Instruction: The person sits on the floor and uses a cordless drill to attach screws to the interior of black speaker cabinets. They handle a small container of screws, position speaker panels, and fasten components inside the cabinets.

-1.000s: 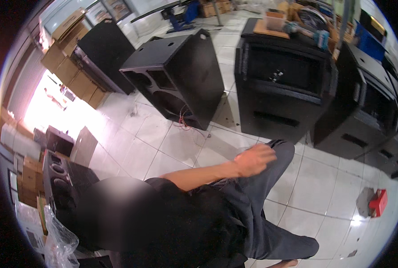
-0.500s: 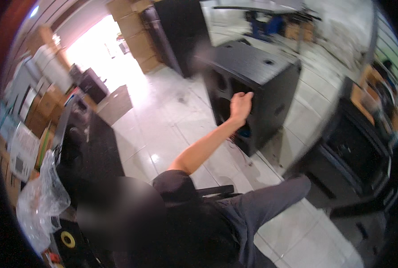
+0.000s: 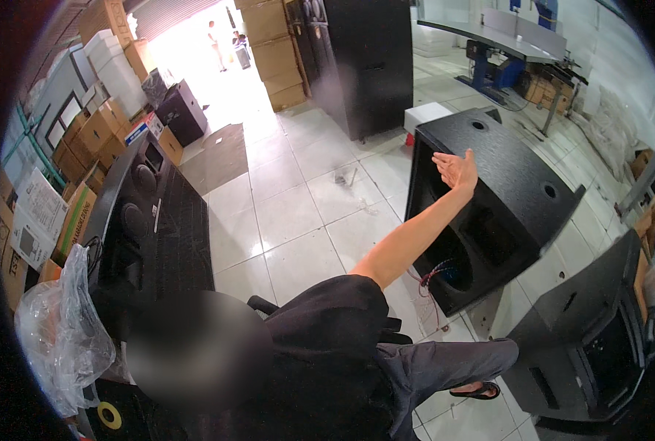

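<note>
My left hand (image 3: 457, 173) is raised at the upper front edge of a large black speaker cabinet (image 3: 511, 151). Its fingers are stretched out and it holds nothing. Whether the hand touches the edge I cannot tell. The cabinet's front has dark openings without drivers, and holes show in its upper face. Red and blue wires (image 3: 432, 273) hang out of a lower opening onto the white tiles. My bare left forearm (image 3: 415, 231) reaches from a black short sleeve across the cabinet's near side. My right hand is out of view.
Another black speaker (image 3: 540, 353) stands at the lower right, close to my leg. A long black speaker (image 3: 184, 228) is on the left, beside cardboard boxes (image 3: 107, 132) and clear plastic wrap (image 3: 62, 331). Tall black cabinets (image 3: 371, 73) and a worktable (image 3: 489, 40) stand farther back.
My left hand has gone from curled fingers to stretched fingers. It and the cabinet now appear farther right as the view has turned.
</note>
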